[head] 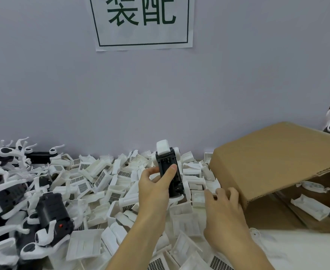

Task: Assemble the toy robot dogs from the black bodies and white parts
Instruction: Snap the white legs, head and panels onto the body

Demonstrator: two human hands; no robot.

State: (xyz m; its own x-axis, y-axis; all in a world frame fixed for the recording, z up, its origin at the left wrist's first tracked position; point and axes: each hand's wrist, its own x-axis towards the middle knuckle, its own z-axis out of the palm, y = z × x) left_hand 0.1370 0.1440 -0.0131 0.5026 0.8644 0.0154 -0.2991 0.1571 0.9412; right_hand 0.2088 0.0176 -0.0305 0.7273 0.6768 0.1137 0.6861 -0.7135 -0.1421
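The right hand (pixel 221 203), fingers loosely spread, digs among white parts (pixel 94 184) beside the box (pixel 273 152); the left hand (pixel 156 184) grips the toy dog (pixel 170 172) loosely; it may slip.

Both forearms are bare to the frame edge, left hand (pixel 156 188) and right hand (pixel 221 209) ungloved.

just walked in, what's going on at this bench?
A person is assembling toy robot dogs. The left hand holds a black body upright with a white part on top. The right hand reaches into the pile of white parts beside a tipped cardboard box. More dogs lie at left.
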